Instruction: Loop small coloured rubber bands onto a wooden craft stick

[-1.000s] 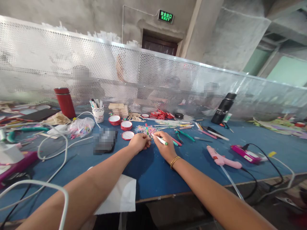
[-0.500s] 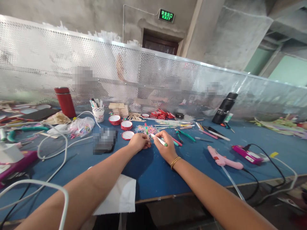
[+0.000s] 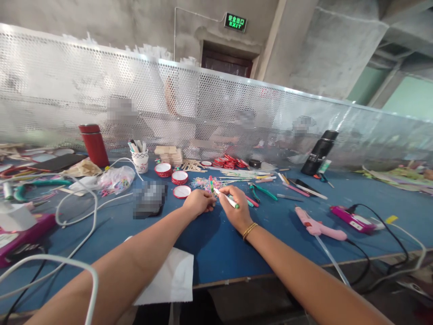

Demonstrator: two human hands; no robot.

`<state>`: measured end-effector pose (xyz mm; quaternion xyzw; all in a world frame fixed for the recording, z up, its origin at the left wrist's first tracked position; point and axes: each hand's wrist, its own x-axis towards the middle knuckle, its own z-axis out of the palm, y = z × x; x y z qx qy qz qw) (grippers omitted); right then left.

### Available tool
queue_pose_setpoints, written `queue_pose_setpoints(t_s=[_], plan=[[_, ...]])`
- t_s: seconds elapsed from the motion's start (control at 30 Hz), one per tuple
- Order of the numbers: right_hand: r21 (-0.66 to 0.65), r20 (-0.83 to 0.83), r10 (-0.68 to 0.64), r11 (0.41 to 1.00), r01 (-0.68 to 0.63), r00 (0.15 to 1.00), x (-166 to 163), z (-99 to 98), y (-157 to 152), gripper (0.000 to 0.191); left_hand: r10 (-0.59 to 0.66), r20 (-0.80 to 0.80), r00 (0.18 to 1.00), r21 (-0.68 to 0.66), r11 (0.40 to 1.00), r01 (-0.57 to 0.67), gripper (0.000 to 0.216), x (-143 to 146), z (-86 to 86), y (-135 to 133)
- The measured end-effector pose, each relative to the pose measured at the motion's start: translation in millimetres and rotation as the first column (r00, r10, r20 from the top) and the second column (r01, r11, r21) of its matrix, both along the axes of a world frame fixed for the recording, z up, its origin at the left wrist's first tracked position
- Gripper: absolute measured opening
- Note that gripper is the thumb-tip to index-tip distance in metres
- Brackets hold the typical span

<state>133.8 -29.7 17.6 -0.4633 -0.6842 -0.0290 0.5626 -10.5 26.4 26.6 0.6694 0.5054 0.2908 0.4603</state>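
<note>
My left hand [image 3: 200, 202] pinches the lower end of a small craft stick [image 3: 211, 183], which stands up from the fingers and is coloured red and green. In my right hand [image 3: 236, 208] is a white marker [image 3: 230, 199] with a green end, held like a pen. Its tip meets the stick or lies very close to it; I cannot tell which. Behind the stick lies a heap of tiny pastel-coloured pieces [image 3: 199, 182]. Beyond my right fingers are a pink marker [image 3: 252, 201] and teal-handled pliers [image 3: 265, 191].
Red-rimmed round lids [image 3: 181, 192] and a phone [image 3: 150, 198] lie left of my hands. A marker cup [image 3: 140, 161] and red flask [image 3: 94, 146] stand behind. To the right are a pink glue gun [image 3: 320, 226], a purple power strip [image 3: 353, 220] and a black bottle [image 3: 320, 153]. White cables cross the left side.
The stick looks more upright between my left fingers. Both hands keep their grips and the marker stays at the stick. The whole view has shifted slightly.
</note>
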Motion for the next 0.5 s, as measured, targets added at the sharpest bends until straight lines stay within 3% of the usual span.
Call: queue_pose_setpoints(t_s=[0.27, 0.5], plan=[[-0.043, -0.027, -0.019, 0.999, 0.018, 0.999, -0.2, -2.0, 0.5, 0.005, -0.078, -0.041, 0.996, 0.063, 0.995, 0.081, 0.013, -2.4, -1.7, 3.6], [-0.057, -0.018, -0.061, 0.997, 0.060, 0.998, 0.5, -3.2, 1.9, 0.013, -0.097, -0.113, 0.989, 0.104, 0.989, 0.109, 0.015, -2.8, -3.6, 7.1]])
